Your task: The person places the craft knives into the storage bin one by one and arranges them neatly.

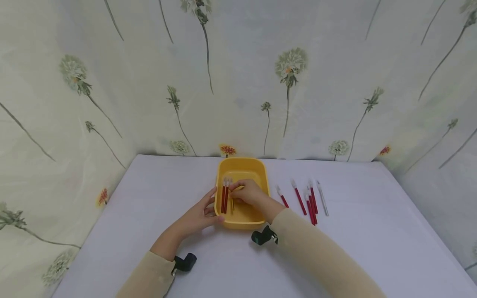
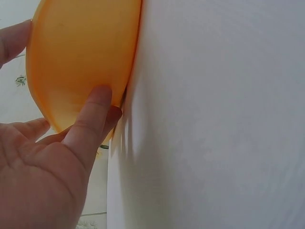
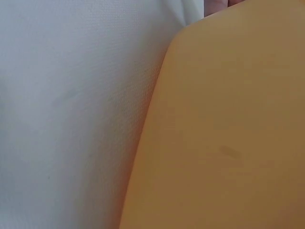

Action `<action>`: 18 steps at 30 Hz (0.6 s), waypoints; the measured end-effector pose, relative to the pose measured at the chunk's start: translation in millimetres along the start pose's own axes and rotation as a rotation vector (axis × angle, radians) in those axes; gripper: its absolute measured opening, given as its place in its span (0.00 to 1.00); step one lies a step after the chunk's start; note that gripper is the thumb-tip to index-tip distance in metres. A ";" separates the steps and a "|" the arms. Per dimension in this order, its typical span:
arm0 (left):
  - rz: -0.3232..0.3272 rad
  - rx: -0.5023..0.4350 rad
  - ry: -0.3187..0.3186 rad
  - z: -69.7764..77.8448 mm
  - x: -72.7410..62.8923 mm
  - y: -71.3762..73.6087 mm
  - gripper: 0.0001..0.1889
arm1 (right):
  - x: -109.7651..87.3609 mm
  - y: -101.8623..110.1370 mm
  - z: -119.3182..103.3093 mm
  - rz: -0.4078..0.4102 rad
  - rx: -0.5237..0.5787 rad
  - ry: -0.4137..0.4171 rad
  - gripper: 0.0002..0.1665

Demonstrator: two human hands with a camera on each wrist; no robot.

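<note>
A yellow tray [image 1: 244, 226] stands on the white table, with two slim red pens [image 1: 225, 198] with clear caps side by side in its left half. My right hand [image 1: 250, 193] reaches in over the right rim and pinches a gold-coloured pen [image 1: 232, 205] beside them; the fingers partly cover it. With fingers spread and mostly straight, my left hand [image 1: 201, 213] rests against the tray's left side, the thumb near the front corner. In the left wrist view its fingertips press the outer wall [image 2: 81, 52]. The right wrist view shows mostly the tray wall [image 3: 228, 119].
To the right of the tray several more red pens [image 1: 299, 200] with clear caps lie loosely grouped, next to a silver-white pen [image 1: 322, 198]. A flower-patterned curtain [image 1: 238, 82] hangs behind the table's back edge.
</note>
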State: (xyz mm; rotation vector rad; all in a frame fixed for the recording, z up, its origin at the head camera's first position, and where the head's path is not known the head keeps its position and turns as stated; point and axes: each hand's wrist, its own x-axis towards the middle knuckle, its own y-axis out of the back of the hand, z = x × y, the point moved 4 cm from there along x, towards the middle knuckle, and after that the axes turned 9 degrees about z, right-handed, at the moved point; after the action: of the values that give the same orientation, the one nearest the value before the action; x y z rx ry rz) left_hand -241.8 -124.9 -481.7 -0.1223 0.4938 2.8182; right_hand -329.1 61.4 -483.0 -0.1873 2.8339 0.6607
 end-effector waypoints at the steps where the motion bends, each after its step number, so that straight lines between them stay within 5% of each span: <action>1: 0.003 0.001 0.001 0.0 0.0 0.1 0.52 | 0.1 0.0 -0.2 0.000 -0.004 0.000 0.11; 18: 0.015 0.004 0.012 -1.3 1.1 -0.3 0.52 | -1.7 -1.3 -1.6 0.011 -0.082 0.030 0.10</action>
State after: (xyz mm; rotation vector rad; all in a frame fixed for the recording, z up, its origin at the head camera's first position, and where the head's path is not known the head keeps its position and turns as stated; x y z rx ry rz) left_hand -242.7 -124.8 -483.2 -0.1347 0.5049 2.8323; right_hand -327.5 59.6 -481.7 -0.1970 2.8404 0.7839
